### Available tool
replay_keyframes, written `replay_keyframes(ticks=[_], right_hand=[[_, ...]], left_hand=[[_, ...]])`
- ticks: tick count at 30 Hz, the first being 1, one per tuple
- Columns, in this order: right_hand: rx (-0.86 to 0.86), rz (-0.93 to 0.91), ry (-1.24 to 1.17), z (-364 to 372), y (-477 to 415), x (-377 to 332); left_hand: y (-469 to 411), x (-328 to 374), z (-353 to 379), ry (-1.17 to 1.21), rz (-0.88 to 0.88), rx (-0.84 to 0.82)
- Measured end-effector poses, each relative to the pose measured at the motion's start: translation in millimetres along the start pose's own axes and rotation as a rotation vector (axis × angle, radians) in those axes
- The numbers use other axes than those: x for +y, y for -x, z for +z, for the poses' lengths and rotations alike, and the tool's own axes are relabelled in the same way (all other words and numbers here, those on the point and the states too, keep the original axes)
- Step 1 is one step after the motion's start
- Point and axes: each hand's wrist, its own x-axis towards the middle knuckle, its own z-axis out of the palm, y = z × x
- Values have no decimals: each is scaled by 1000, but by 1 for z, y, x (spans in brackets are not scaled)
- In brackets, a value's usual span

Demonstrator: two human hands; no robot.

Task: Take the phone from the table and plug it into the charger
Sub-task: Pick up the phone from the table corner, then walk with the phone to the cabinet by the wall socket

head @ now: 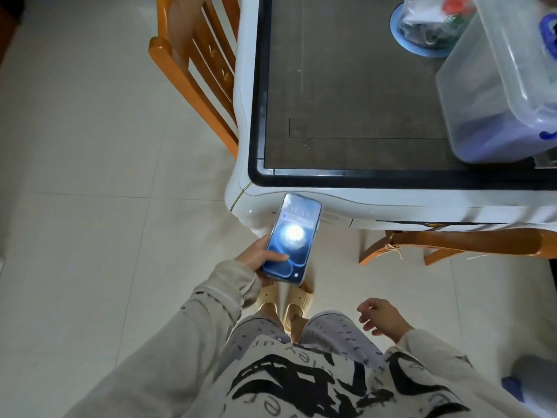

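My left hand [256,253] holds the phone [294,236] by its lower left edge, thumb across the lit blue screen. The phone is tilted, screen up, and hangs in the air just off the near left corner of the table [301,176]. My right hand [381,318] hangs by my hip with loosely curled fingers and nothing in it. No charger or cable shows anywhere in view.
A clear plastic storage box [488,95] and a blue plate with a plastic bag [422,28] stand on the dark table top at the right. One orange wooden chair [196,64] stands at the table's left side, another [452,242] is tucked under its near edge. Pale floor tiles [90,206] stretch to the left.
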Motion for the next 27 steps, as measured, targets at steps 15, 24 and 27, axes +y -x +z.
replay_keyframes(ticks=[15, 24, 27], right_hand=[[225, 141, -579, 26, 48, 62], [426, 373, -1035, 170, 96, 87], [413, 442, -1144, 233, 107, 83]], left_hand=[[-23, -47, -83, -1231, -137, 357], [-54, -15, -96, -1831, -59, 45], [-59, -17, -72, -1862, 9, -67]])
